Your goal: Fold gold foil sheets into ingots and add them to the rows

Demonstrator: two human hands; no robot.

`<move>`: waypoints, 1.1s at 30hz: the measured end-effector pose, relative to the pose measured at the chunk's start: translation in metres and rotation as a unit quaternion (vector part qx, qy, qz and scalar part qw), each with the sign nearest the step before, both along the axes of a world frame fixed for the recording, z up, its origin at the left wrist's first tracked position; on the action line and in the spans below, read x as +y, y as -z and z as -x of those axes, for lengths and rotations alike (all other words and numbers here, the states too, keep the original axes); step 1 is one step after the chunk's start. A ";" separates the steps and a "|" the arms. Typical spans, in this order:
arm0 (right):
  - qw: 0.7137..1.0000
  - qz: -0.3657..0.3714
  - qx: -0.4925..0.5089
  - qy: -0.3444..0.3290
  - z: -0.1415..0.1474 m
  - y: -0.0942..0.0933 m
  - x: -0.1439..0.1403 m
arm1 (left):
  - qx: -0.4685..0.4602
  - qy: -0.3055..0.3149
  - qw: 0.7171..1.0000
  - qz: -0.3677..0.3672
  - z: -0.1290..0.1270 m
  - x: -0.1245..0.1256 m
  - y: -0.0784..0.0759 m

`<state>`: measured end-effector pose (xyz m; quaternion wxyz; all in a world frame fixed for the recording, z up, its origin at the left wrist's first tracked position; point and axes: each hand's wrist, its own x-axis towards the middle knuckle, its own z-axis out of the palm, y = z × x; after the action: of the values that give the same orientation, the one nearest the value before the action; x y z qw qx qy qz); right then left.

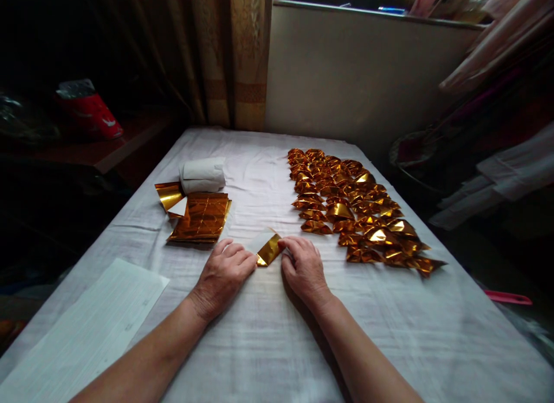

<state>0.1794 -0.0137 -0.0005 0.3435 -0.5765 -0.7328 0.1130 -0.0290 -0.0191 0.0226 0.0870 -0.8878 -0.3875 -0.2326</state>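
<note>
A sheet of gold foil paper [269, 251], partly folded with some of its white side showing, lies on the cloth between my hands. My left hand [227, 273] has its fingers bent together at the sheet's left corner; the thumb is mostly hidden. At the right end, my right hand [305, 267] pinches the foil between thumb and fingers. Left of the hands rests a stack of flat gold foil sheets [201, 216], with a curled foil piece [168, 196] beside it. Rows of folded gold foil pieces [341, 212] cover the right side.
Behind the stack lies a white paper roll [202, 175]. A lined paper sheet [90, 328] is at the front left of the white cloth [255, 345]. A red container [93, 114] stands on a side table. Clothes [515, 166] hang at the right, near a pink handle [507, 298].
</note>
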 end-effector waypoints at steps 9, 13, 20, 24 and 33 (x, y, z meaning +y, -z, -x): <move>0.999 -0.023 0.006 -0.038 -0.008 0.006 0.004 | 0.002 -0.031 0.999 -0.027 0.009 0.006 0.002; 0.995 -0.069 -0.036 -0.068 -0.007 0.003 0.002 | -0.004 -0.046 0.999 -0.010 0.007 0.002 0.005; 0.985 -0.081 -0.071 -0.133 0.001 -0.009 -0.007 | -0.040 -0.002 0.997 0.068 0.002 -0.012 0.005; 0.986 -0.044 -0.038 -0.153 -0.006 -0.008 -0.006 | -0.041 0.016 0.994 0.097 0.000 -0.014 0.002; 0.995 -0.011 -0.007 -0.096 -0.009 -0.004 0.000 | -0.032 0.019 0.993 0.116 -0.001 -0.012 -0.001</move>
<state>0.1880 -0.0141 0.0030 0.3324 -0.5005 -0.7882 0.1334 -0.0282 -0.0315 0.0237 -0.0338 -0.8911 -0.3976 -0.2163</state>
